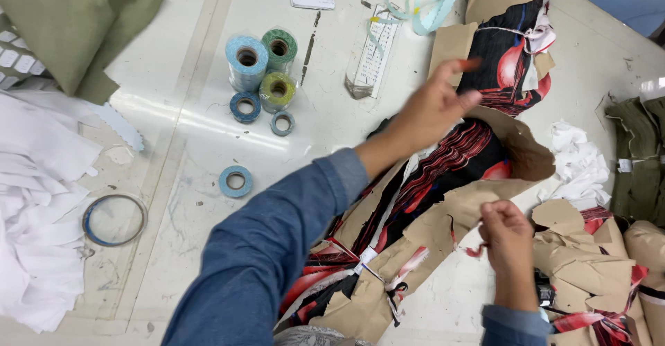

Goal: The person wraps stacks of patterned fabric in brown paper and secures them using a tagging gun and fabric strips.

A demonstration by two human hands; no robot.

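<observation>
My left hand (pixel 433 107) is raised over the table, fingers pinched on a small orange-red piece (pixel 470 63) at its tips. My right hand (pixel 507 229) pinches a thin red strip of cloth (pixel 475 250) at the edge of a brown paper pattern piece (pixel 443 225). That paper lies on a bundle of black and red printed fabric (pixel 450 169), tied with white cord. A second bundle of the same fabric and paper (pixel 506 55) lies farther back.
Several spools and rolls of blue and green thread and tape (pixel 260 76) stand at the back left, a clear ruler (pixel 374 58) beside them. White cloth pieces (pixel 41 200) and olive fabric (pixel 76 20) lie at the left. More paper-wrapped bundles (pixel 596 277) sit at the right.
</observation>
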